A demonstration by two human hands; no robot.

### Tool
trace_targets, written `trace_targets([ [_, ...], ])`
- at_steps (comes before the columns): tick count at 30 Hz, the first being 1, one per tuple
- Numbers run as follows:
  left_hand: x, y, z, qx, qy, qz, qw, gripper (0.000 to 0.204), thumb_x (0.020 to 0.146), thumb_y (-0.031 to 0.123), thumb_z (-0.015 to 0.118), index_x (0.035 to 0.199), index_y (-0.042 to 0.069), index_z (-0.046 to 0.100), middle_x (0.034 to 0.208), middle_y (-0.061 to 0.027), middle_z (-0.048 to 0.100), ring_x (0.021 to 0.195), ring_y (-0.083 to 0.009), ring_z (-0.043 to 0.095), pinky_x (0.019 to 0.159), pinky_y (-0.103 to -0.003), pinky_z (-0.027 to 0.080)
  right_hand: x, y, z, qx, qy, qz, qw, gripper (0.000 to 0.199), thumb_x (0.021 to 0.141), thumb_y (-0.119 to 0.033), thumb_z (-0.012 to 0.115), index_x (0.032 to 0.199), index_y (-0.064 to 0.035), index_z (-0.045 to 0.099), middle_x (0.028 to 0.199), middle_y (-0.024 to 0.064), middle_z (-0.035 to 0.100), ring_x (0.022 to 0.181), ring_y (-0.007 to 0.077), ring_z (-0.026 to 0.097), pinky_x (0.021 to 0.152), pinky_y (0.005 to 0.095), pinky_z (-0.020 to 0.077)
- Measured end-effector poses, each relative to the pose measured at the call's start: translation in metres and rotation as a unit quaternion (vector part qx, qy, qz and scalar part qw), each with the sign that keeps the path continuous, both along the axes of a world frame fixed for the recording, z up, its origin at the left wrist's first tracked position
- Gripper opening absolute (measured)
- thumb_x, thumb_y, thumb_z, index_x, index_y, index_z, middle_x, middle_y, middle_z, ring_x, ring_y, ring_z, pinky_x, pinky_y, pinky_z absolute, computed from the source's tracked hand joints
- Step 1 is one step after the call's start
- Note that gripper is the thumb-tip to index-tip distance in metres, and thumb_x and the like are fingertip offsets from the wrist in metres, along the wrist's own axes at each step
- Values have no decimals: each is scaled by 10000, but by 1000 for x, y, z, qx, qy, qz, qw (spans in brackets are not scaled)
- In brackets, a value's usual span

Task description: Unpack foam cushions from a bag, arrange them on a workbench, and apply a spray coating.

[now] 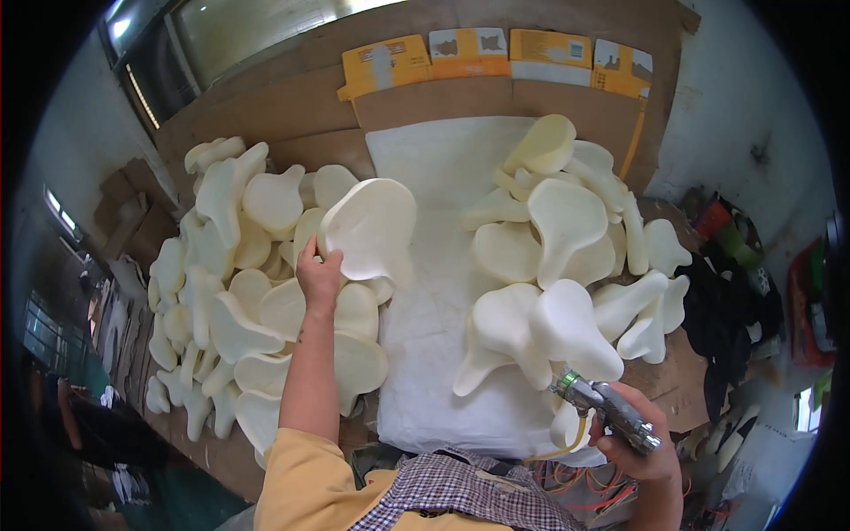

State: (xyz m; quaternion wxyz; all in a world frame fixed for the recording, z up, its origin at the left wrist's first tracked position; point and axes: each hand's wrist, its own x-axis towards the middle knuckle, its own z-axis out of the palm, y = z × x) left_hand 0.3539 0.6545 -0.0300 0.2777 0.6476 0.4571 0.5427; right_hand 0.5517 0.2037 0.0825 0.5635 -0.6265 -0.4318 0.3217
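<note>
My left hand [320,274] grips the edge of a cream foam bicycle saddle pad [372,226], thumb on its near face, and holds it above the pile on the left. In my right hand [639,438] is a metal spray gun [606,409] with a green ring near its nozzle and a yellowish hose [580,434] hanging from it. The nozzle points up and left, close to the nearest pads of the right-hand pile, such as a white saddle pad [574,329]. Whether any spray is coming out, I cannot tell.
Many similar pads [252,319] are heaped on the left, another heap [567,221] on the right. White sheeting [421,354] covers the table between them. Cardboard [549,111] lines the back. Dark cloth [730,310] hangs at right; coloured hoses [598,496] lie low by my apron.
</note>
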Motion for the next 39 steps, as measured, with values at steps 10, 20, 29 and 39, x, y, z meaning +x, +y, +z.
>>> trace_targets([
  [10,-17,-33,-22,-226,-46,-74,970,364,721,159,608,1052,12,577,753,-24,574,557,-117,536,457,-258,448,-2,-13,10,103,16,30,994,575,733,-193,714,1182,68,467,808,101,630,689,164,607,652,294,482],
  [20,59,-150,-60,-27,14,-269,963,769,649,121,694,1342,113,362,1355,-111,368,1229,-304,359,1020,-429,296,50,-110,-23,62,99,-92,989,670,767,-230,676,1281,67,364,911,125,587,807,178,573,740,307,464],
  [29,210,-250,-61,267,334,-307,851,682,592,76,663,1245,148,480,1218,-125,464,1158,-357,401,965,-461,325,89,-180,-44,20,111,-85,990,642,765,-189,666,1280,60,374,943,127,594,852,178,575,772,312,466],
  [39,122,-236,-42,-189,-50,-220,956,543,810,106,566,1322,74,388,1124,-96,557,890,-138,572,692,-265,504,120,-152,-37,-17,46,39,998,551,739,-57,657,1234,33,434,858,93,603,752,125,572,675,262,469],
])
